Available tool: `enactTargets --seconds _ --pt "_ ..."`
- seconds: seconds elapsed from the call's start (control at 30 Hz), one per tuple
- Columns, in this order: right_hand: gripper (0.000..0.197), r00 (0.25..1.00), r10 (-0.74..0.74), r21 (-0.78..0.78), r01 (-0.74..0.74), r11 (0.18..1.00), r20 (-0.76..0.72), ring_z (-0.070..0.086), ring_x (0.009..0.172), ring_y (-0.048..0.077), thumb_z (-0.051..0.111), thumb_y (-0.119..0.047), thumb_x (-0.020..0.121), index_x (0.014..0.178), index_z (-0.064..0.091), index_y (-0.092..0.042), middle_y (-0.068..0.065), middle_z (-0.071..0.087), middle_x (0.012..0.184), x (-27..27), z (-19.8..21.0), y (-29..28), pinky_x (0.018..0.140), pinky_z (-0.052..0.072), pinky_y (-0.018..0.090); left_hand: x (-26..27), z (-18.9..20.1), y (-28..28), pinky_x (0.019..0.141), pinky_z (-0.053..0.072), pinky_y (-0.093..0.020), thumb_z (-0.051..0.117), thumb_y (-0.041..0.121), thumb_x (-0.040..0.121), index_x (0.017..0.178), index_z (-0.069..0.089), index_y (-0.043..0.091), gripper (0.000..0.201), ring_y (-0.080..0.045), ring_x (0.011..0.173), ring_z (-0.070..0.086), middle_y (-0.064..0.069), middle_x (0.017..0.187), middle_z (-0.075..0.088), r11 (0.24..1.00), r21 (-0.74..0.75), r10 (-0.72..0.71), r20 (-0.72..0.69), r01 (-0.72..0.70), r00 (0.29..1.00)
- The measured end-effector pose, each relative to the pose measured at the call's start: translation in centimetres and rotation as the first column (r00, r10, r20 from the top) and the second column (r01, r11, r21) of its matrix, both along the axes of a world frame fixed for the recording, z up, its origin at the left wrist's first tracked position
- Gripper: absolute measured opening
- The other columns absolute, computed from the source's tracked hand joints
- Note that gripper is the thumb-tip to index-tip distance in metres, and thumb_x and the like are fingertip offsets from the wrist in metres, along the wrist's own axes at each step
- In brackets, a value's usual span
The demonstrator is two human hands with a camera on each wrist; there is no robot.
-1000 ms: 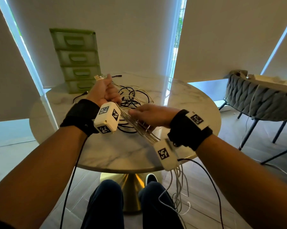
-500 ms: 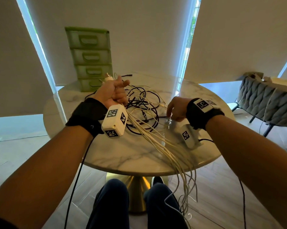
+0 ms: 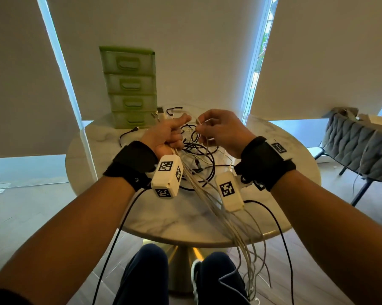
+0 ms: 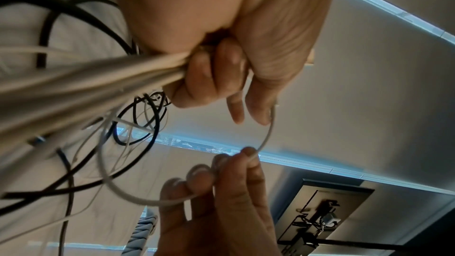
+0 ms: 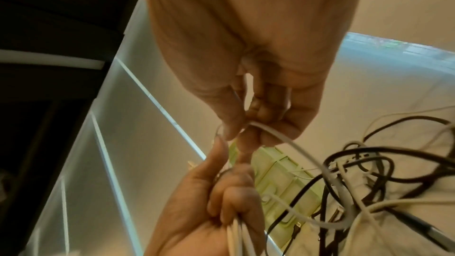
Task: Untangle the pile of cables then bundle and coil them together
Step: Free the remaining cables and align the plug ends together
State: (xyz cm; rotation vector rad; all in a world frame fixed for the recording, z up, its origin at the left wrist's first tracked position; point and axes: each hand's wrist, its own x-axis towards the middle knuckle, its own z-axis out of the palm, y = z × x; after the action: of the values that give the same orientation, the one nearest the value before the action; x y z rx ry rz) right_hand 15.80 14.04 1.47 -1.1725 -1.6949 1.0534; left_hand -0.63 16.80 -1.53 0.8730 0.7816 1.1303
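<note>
My left hand [image 3: 167, 134] is held above the round marble table [image 3: 163, 219] and grips a bundle of white cables [image 3: 209, 201]. The bundle runs down to the right and hangs off the table's front edge. In the left wrist view its curled fingers [image 4: 209, 77] close round the bundle [image 4: 98, 85]. My right hand [image 3: 216, 130] is close beside it and pinches a single thin white cable [image 4: 267, 137], which arcs between the two hands. The right wrist view shows that pinch on the cable [image 5: 283, 139]. A tangled pile of black and white cables [image 3: 198, 159] lies under both hands.
A green plastic drawer unit [image 3: 129, 84] stands at the table's far left side, with loose plug ends beside it. A grey quilted chair [image 3: 359, 142] is at the right. My knees [image 3: 148, 271] are under the table's front edge. Blinds cover the windows behind.
My right hand left the bundle near the table's front, dipped to the tabletop at the right, then rose to the left hand with a thin white cable pinched. The left hand kept its grip.
</note>
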Motion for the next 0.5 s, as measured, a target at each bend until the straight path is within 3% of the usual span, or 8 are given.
enactTargets --seconds 0.17,0.33,0.5 --pt "0.008 0.978 0.08 -0.056 -0.07 0.996 0.193 0.055 0.057 0.013 0.068 -0.01 0.087 0.092 0.062 -0.01 0.005 0.059 0.072 -0.4 0.0 1.6 0.057 0.049 0.025 0.8 0.4 1.1 0.032 0.019 -0.016 0.036 0.004 0.096 0.096 0.059 0.011 0.024 -0.003 0.028 0.021 0.009 0.036 0.024 0.998 0.058 -0.002 0.078 -0.002 0.997" --pt "0.006 0.964 0.136 -0.087 -0.119 0.989 0.228 0.045 0.048 0.01 0.069 -0.018 0.087 0.082 0.067 -0.016 -0.002 0.057 0.062 0.4 0.1 4.5 0.05 0.041 0.024 1.2 0.9 3.8 0.033 0.019 -0.018 0.027 -0.005 0.083 0.089 0.053 0.008 0.029 -0.005 0.03 0.021 0.006 0.04 0.027 0.999 0.038 0.016 0.103 -0.02 0.995" --pt "0.007 0.968 0.107 -0.137 -0.077 0.988 0.227 0.041 0.048 0.009 0.072 -0.016 0.084 0.083 0.069 -0.01 -0.006 0.053 0.055 0.9 -0.1 7.6 0.05 0.037 0.025 1.8 0.8 5.6 0.038 0.018 -0.018 0.028 -0.009 0.08 0.081 0.053 0.008 0.03 -0.005 0.032 0.022 0.005 0.044 0.028 1.0 -0.025 0.02 0.07 -0.018 0.997"
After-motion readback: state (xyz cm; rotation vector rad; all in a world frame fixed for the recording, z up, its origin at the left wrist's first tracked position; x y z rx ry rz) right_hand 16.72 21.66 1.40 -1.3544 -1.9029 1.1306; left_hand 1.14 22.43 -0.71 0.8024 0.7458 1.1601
